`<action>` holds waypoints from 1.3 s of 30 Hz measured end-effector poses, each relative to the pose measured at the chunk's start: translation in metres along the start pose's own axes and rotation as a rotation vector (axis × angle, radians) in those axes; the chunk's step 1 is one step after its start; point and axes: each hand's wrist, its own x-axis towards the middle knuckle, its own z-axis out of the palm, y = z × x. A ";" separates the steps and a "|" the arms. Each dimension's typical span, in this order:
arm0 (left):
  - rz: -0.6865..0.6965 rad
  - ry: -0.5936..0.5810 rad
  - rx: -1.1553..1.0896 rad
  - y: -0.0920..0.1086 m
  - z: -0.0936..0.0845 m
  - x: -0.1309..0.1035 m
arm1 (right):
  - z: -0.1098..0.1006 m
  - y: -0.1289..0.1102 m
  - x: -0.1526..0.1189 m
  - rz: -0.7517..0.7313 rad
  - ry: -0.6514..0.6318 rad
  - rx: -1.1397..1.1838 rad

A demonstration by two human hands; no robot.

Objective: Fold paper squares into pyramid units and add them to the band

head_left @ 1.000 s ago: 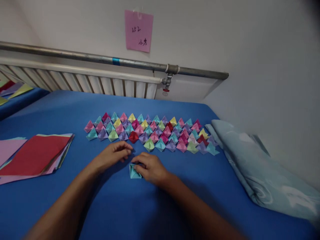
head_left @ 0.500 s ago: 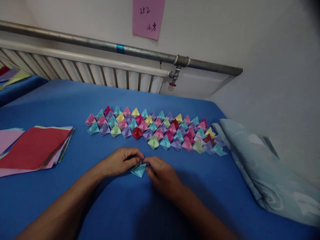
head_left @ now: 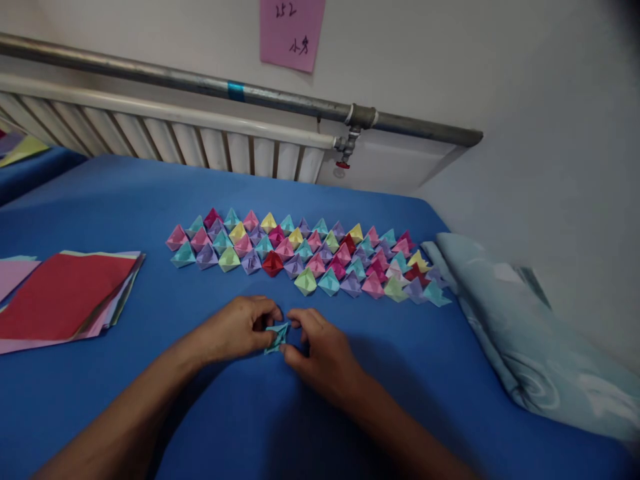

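Note:
A small teal folded paper boat [head_left: 278, 337] is at the near middle of the blue surface, between my two hands. My left hand [head_left: 246, 327] holds its left side, with the thumb pressed on the paper and the fingers curled behind. My right hand [head_left: 320, 347] is at the boat's right side, its thumb and fingers apart; the thumb tip is by the lower right corner. Beyond my hands, several rows of folded paper boats [head_left: 273, 264] in pink, teal, purple, yellow, green and red stand close together.
A stack of coloured paper sheets [head_left: 75, 293], red on top, lies at the left. On the right is a folded light-blue blanket [head_left: 505, 333]. A radiator [head_left: 165, 137] and a metal pipe [head_left: 300, 100] run along the wall behind, below a pink note [head_left: 293, 33].
The teal boat has turned and now shows its opened upper side. My right hand's fingers have spread from a pinch, and the left thumb has moved onto the paper. The view shifted slightly.

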 end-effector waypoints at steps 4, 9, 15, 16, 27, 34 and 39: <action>-0.034 0.011 0.013 0.001 0.004 0.001 | 0.002 -0.001 0.003 0.006 -0.005 -0.036; -0.001 0.034 0.129 0.005 0.010 0.000 | 0.004 0.000 0.005 -0.001 -0.015 -0.045; 0.113 0.092 0.206 0.003 0.017 0.002 | 0.006 0.004 0.007 -0.008 -0.001 -0.042; 0.111 0.095 0.201 0.002 0.017 0.002 | 0.006 0.004 0.007 -0.008 0.003 -0.046; 0.133 0.204 0.189 -0.004 0.027 0.004 | 0.003 0.007 0.012 -0.012 0.017 -0.226; 0.117 0.232 0.208 -0.004 0.029 0.006 | 0.005 0.010 0.012 -0.044 0.034 -0.248; 0.124 0.258 0.273 -0.004 0.029 0.007 | 0.005 0.008 0.013 -0.041 0.042 -0.266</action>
